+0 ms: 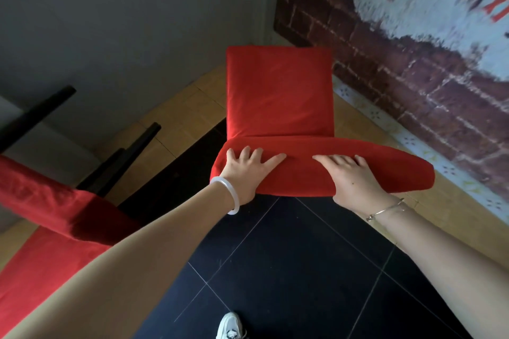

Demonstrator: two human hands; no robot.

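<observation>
The red cover (pixel 278 91) already sheathes the chair (pixel 385 173), back and seat, where left hand (pixel 245 173) and right hand (pixel 351 177) press flat, fingers spread, so probably only smoothing remains.

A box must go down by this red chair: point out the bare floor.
Free: the black tiles between the chair and the shoe; also the tan tiles between chair and brick wall. Crowded: the left, with a second chair and black legs.
</observation>
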